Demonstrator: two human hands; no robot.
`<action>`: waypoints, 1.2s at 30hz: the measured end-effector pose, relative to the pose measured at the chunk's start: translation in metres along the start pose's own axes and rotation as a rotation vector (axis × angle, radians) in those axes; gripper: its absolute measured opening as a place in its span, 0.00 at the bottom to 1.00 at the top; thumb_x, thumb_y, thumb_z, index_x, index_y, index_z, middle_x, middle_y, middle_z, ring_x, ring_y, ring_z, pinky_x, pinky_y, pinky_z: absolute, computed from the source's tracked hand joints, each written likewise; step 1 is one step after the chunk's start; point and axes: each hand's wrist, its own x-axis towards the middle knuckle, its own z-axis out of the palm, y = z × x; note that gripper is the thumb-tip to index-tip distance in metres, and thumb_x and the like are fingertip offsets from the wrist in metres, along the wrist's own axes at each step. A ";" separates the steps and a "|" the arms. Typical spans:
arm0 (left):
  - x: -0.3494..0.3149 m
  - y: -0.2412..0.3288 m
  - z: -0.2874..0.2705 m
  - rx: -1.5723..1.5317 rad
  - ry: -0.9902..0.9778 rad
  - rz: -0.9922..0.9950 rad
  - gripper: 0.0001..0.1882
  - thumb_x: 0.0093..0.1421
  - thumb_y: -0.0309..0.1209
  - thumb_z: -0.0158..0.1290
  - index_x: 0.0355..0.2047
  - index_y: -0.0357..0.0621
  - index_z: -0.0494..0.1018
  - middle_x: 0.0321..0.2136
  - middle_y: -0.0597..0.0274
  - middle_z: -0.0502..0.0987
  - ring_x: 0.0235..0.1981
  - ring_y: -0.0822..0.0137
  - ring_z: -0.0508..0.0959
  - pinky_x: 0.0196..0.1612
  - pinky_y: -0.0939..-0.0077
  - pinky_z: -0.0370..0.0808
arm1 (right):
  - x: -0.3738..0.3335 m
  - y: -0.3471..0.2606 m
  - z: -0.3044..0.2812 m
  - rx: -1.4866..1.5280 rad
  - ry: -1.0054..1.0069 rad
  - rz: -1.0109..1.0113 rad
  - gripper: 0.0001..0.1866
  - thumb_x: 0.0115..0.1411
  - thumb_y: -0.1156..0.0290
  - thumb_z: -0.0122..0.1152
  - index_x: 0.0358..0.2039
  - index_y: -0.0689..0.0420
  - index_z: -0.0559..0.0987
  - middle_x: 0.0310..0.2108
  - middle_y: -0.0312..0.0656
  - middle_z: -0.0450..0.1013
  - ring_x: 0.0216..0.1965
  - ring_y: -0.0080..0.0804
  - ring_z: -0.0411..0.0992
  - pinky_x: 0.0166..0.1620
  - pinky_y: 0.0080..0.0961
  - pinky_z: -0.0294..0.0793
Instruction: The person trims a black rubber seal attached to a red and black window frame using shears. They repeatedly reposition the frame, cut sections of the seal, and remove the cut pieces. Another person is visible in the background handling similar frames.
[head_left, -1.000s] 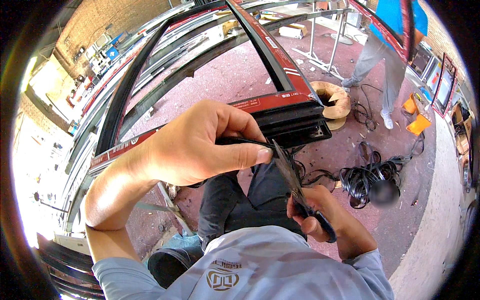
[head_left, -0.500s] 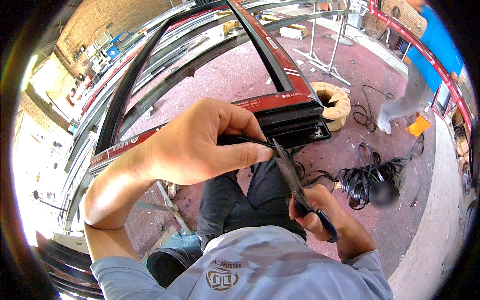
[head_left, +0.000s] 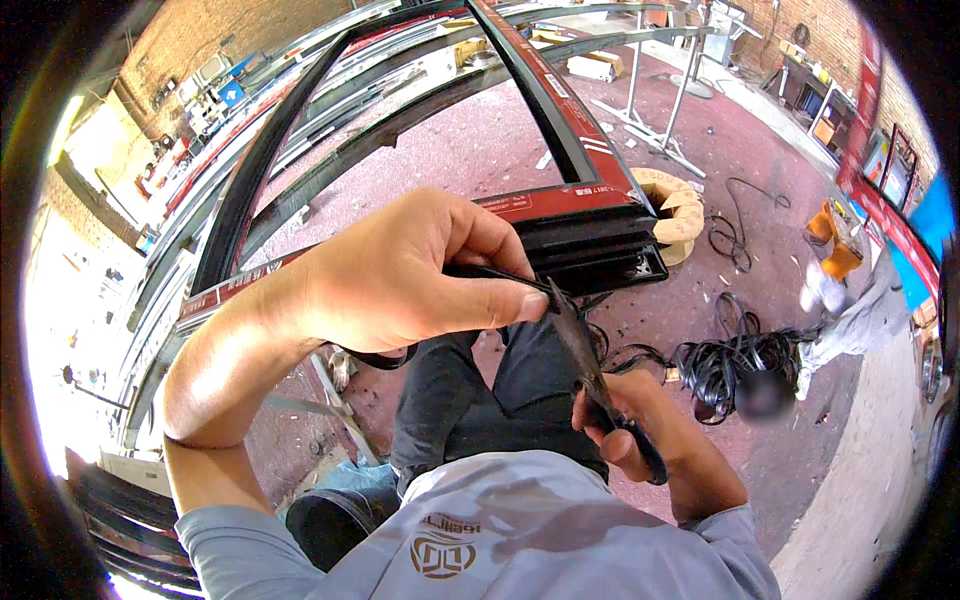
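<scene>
My left hand [head_left: 430, 270] is closed, pinching a thin black rubber strip [head_left: 490, 273] between thumb and fingers. A loop of strip hangs below the wrist. Dark-bladed scissors [head_left: 578, 345] are gripped in my right hand [head_left: 640, 415], fingers around the handles. The blade tips rise to the left thumb tip, beside the strip's end; whether they touch the strip I cannot tell. Just beyond both hands lies the near corner of a black window frame [head_left: 590, 245] with red protective film on its faces. My left hand hides part of its near bar.
On the red floor to the right lies a tangled heap of black strip [head_left: 715, 370]. A paper-wrapped ring-shaped roll [head_left: 682, 222] sits beside the frame corner. Farther right are an orange object [head_left: 836, 240] and a partly visible person in blue [head_left: 930, 245]. Metal racks stand behind.
The person in blue has moved toward the right edge of view, and the red frame there has shifted. My hands hold nearly the same pose. The strip loop below my left wrist shows more.
</scene>
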 end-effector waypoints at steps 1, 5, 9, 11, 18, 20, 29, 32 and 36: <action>0.000 0.002 0.000 -0.005 0.003 0.004 0.11 0.58 0.33 0.64 0.32 0.37 0.79 0.20 0.75 0.75 0.22 0.85 0.70 0.23 0.86 0.64 | 0.000 -0.001 0.000 0.011 0.000 0.003 0.38 0.54 0.29 0.57 0.27 0.60 0.73 0.15 0.40 0.65 0.18 0.30 0.66 0.24 0.29 0.66; -0.001 0.005 0.002 -0.009 0.015 0.021 0.11 0.58 0.33 0.64 0.31 0.37 0.79 0.20 0.75 0.74 0.22 0.85 0.69 0.23 0.87 0.63 | 0.001 -0.010 0.002 0.030 0.022 0.125 0.52 0.39 0.13 0.43 0.24 0.59 0.73 0.16 0.31 0.65 0.19 0.19 0.64 0.22 0.20 0.60; -0.002 0.007 0.001 0.017 0.018 0.016 0.11 0.58 0.33 0.63 0.31 0.37 0.79 0.20 0.75 0.74 0.22 0.85 0.69 0.23 0.87 0.63 | 0.002 -0.008 0.002 -0.005 0.022 0.091 0.51 0.41 0.13 0.41 0.23 0.59 0.72 0.15 0.31 0.65 0.19 0.20 0.65 0.22 0.21 0.60; 0.000 0.003 0.001 0.017 0.013 0.024 0.10 0.58 0.33 0.63 0.32 0.37 0.79 0.20 0.75 0.74 0.22 0.85 0.69 0.24 0.87 0.63 | 0.002 -0.007 0.001 -0.015 0.023 0.073 0.51 0.42 0.13 0.40 0.22 0.58 0.72 0.15 0.31 0.65 0.18 0.20 0.65 0.22 0.21 0.61; 0.002 -0.002 -0.001 0.057 0.005 0.045 0.11 0.58 0.32 0.64 0.33 0.36 0.79 0.21 0.74 0.75 0.22 0.85 0.71 0.24 0.86 0.65 | 0.003 -0.004 0.001 -0.046 0.018 0.057 0.50 0.43 0.13 0.40 0.24 0.58 0.73 0.14 0.31 0.65 0.17 0.21 0.65 0.21 0.22 0.62; 0.002 -0.001 -0.002 0.068 0.016 -0.025 0.11 0.58 0.32 0.64 0.33 0.36 0.79 0.21 0.74 0.75 0.23 0.85 0.71 0.25 0.86 0.65 | 0.003 -0.004 0.002 -0.045 0.022 0.081 0.51 0.42 0.13 0.41 0.25 0.59 0.72 0.15 0.31 0.65 0.17 0.21 0.65 0.22 0.21 0.62; 0.001 0.002 -0.003 0.073 0.014 -0.017 0.11 0.57 0.32 0.64 0.32 0.35 0.79 0.20 0.73 0.75 0.23 0.85 0.71 0.25 0.87 0.65 | 0.001 -0.001 0.000 0.001 -0.018 0.038 0.39 0.54 0.29 0.56 0.27 0.61 0.73 0.17 0.42 0.66 0.19 0.32 0.67 0.25 0.30 0.67; 0.001 0.002 -0.002 0.072 0.017 -0.029 0.11 0.57 0.32 0.64 0.32 0.36 0.79 0.20 0.74 0.75 0.22 0.85 0.71 0.25 0.87 0.65 | 0.001 0.001 0.000 -0.013 -0.021 0.038 0.39 0.54 0.29 0.55 0.27 0.61 0.73 0.17 0.42 0.66 0.19 0.32 0.67 0.25 0.30 0.67; 0.001 -0.001 -0.002 0.066 0.033 -0.018 0.11 0.57 0.32 0.65 0.32 0.36 0.79 0.20 0.74 0.75 0.22 0.85 0.70 0.24 0.87 0.64 | 0.001 0.000 0.001 -0.009 -0.011 0.021 0.40 0.55 0.28 0.55 0.27 0.62 0.72 0.16 0.42 0.66 0.19 0.32 0.67 0.25 0.30 0.67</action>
